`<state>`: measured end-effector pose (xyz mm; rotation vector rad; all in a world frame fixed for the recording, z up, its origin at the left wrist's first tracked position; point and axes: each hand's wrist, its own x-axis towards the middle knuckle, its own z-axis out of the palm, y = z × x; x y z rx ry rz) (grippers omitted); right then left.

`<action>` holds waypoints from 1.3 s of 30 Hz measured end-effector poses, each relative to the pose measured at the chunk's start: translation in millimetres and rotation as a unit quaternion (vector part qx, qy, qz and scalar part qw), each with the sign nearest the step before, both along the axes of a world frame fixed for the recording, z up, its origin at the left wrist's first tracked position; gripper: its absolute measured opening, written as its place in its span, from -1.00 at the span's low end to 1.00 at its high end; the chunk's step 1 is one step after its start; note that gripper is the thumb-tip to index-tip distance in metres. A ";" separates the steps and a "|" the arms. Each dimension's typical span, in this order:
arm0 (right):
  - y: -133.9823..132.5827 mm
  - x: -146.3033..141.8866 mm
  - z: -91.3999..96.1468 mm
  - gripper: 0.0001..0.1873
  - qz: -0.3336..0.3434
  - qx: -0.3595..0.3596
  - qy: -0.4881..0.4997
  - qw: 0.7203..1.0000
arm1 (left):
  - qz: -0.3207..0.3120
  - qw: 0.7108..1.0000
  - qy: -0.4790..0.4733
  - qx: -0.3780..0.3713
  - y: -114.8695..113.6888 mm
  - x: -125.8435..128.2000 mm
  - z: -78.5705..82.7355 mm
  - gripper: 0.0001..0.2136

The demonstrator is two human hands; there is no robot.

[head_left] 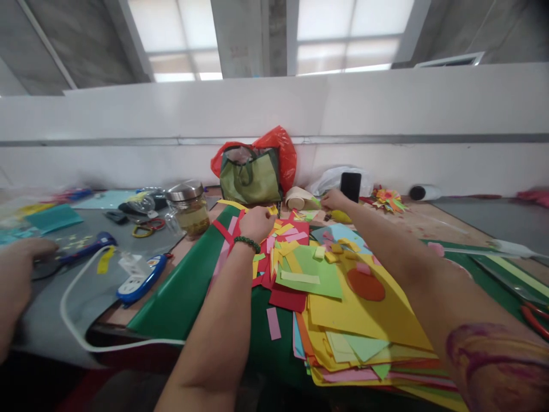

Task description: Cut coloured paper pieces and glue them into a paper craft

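Note:
My left hand (256, 224), wearing a green bead bracelet (247, 244), is closed over the far part of a heap of coloured paper scraps (283, 249). A small yellow paper piece (273, 210) shows at its fingertips; whether it is gripped is unclear. Reaching farther, my right hand (337, 200) has its fingers bent together beside a cream paper roll (295, 198) and in front of a white plastic bag (328, 180). What those fingers hold, if anything, is hidden. A light green sheet (309, 269) and a stack of yellow sheets (364, 309) lie between my forearms.
A glass jar (189, 212), a blue power strip (143, 280) and a white cable (68, 320) are at left. Another person's hand (26, 257) is at the left edge. A green bag (251, 177), a phone (350, 186) and a paper flower (388, 199) stand behind. Scissors (521, 292) lie right.

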<state>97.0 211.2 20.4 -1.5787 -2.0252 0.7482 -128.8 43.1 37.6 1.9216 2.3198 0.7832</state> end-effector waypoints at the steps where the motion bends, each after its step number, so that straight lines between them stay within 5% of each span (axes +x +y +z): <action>1: -4.5 4.3 5.8 -0.75 -0.004 -0.013 0.029 0.999 | -0.018 0.999 -0.039 0.022 2.3 1.6 -2.4 -0.75; 4: -29.9 14.4 20.7 -0.91 0.012 -0.049 0.125 0.991 | -0.098 0.967 -0.222 0.081 6.6 13.3 -8.6 -0.73; 8: -85.3 18.8 26.8 -0.91 0.075 -0.093 0.210 0.970 | -0.187 0.870 -0.454 0.053 2.6 41.2 -13.6 -0.65; 11: -124.6 19.8 22.3 -0.84 0.119 -0.125 0.254 0.952 | -0.223 0.810 -0.543 0.011 -2.2 59.5 -17.6 -0.63; 14: -149.7 24.7 16.3 -0.84 0.142 -0.128 0.252 0.949 | -0.264 0.780 -0.567 -0.018 -4.7 70.4 -22.1 -0.66; 16: -161.1 32.7 12.0 -0.84 0.135 -0.055 0.214 0.966 | -0.282 0.770 -0.570 -0.049 -6.6 75.5 -24.2 -0.67; 18: -172.0 44.6 7.0 -0.85 0.139 0.099 0.156 0.973 | -0.285 0.760 -0.578 -0.085 -10.2 81.2 -25.4 -0.68; 21: -190.8 64.6 -1.1 -0.76 0.196 0.324 0.041 0.925 | -0.300 0.740 -0.586 -0.137 -19.1 92.2 -26.7 -0.67; 24: -208.5 79.2 -7.1 -0.75 0.252 0.391 -0.032 0.885 | -0.326 0.723 -0.581 -0.181 -28.8 103.9 -28.5 -0.65; 28: -218.8 86.0 -11.8 -0.73 0.220 0.334 0.023 0.916 | -0.342 0.717 -0.567 -0.217 -36.5 114.0 -30.9 -0.66; 32: -215.3 86.3 -18.0 -0.72 0.122 0.170 0.174 0.962 | -0.348 0.744 -0.528 -0.216 -38.6 117.5 -31.6 -0.73; 35: -212.3 85.6 -20.0 -0.63 0.093 0.049 0.247 0.963 | -0.356 0.770 -0.490 -0.201 -39.9 118.7 -30.7 -0.77; 39: -212.1 84.6 -17.3 -0.60 0.060 0.000 0.271 0.961 | -0.378 0.793 -0.440 -0.185 -42.5 119.9 -28.5 -0.79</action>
